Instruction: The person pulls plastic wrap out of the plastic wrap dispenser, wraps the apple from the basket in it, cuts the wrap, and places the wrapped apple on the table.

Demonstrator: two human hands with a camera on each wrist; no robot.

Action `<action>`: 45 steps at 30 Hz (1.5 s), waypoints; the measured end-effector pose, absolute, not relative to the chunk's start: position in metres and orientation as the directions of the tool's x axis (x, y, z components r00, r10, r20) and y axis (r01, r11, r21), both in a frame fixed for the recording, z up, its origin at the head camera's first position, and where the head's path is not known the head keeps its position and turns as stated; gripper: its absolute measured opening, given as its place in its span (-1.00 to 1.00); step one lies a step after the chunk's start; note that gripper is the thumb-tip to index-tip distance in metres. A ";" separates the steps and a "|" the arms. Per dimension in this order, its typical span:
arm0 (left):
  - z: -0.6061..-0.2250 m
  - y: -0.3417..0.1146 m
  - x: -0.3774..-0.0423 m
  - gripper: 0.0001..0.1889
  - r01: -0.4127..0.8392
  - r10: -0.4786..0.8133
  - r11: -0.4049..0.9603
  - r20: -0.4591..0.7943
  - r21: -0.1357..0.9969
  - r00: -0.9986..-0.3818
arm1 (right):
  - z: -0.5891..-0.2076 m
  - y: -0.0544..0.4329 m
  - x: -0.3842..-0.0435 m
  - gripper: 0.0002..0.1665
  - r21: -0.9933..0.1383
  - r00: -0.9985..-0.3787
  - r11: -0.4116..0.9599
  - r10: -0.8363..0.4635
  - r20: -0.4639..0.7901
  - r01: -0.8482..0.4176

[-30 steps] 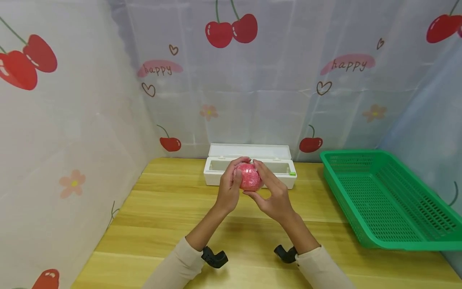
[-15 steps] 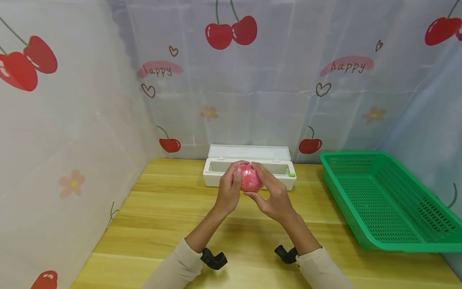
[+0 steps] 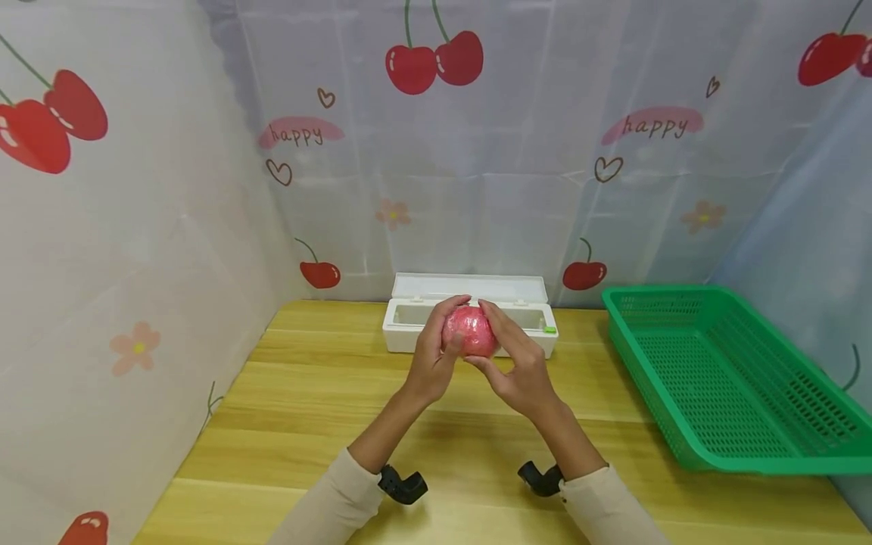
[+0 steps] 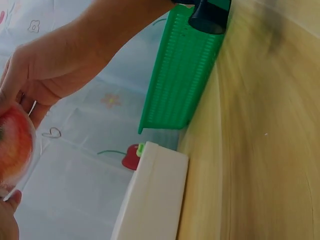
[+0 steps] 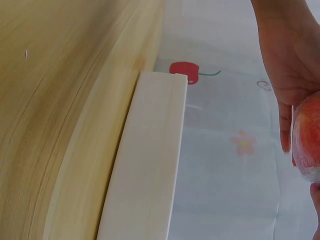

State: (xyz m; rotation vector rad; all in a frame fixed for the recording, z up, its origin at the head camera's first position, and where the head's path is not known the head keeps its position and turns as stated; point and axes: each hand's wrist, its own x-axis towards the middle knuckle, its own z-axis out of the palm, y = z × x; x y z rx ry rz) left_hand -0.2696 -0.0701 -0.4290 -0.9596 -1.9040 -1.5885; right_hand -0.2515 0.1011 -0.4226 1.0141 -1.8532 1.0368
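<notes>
An apple (image 3: 477,327) wrapped in clear film is held up above the table between both hands. My left hand (image 3: 431,363) grips its left side, thumb on the near face and fingers round the far side. On the other side my right hand (image 3: 523,375) curls round the apple, thumb beneath and fingers over the top. The left wrist view shows the red and yellow apple (image 4: 14,145) with glossy film on its skin, cut by the frame edge. Behind the hands stands a long white box (image 3: 402,338) with its lid raised, apparently a cling film dispenser.
A green perforated plastic basket (image 3: 695,448) sits at the right of the wooden table (image 3: 306,431). A small bright green piece (image 3: 549,330) is on the box's right end. Cherry-patterned curtains (image 3: 477,227) close off the back and sides.
The apple has turned slightly within the hands, and the left thumb has shifted lower across its face. Both hands stay in nearly the same place; box and basket stand still.
</notes>
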 end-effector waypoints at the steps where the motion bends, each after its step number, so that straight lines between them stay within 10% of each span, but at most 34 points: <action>1: -0.430 -0.070 -0.270 -0.30 0.772 0.215 0.094 0.744 0.629 -0.633 | -0.423 0.101 -0.252 -0.16 -0.286 -0.388 0.350 -0.266 0.883 -0.892; 17: -0.429 -0.068 -0.271 -0.27 0.786 0.180 0.166 0.765 0.596 -0.618 | -0.421 0.102 -0.251 -0.19 -0.277 -0.384 0.345 -0.293 0.876 -0.897; 27: -0.424 -0.072 -0.266 -0.23 0.665 0.145 -0.026 0.661 0.746 -0.736 | -0.421 0.099 -0.251 -0.10 -0.363 -0.436 0.288 -0.248 0.865 -0.886; 45: -0.399 -0.067 -0.241 -0.20 0.736 0.121 0.017 0.729 0.677 -0.674 | -0.424 0.096 -0.247 -0.22 -0.372 -0.467 0.331 -0.279 0.839 -0.867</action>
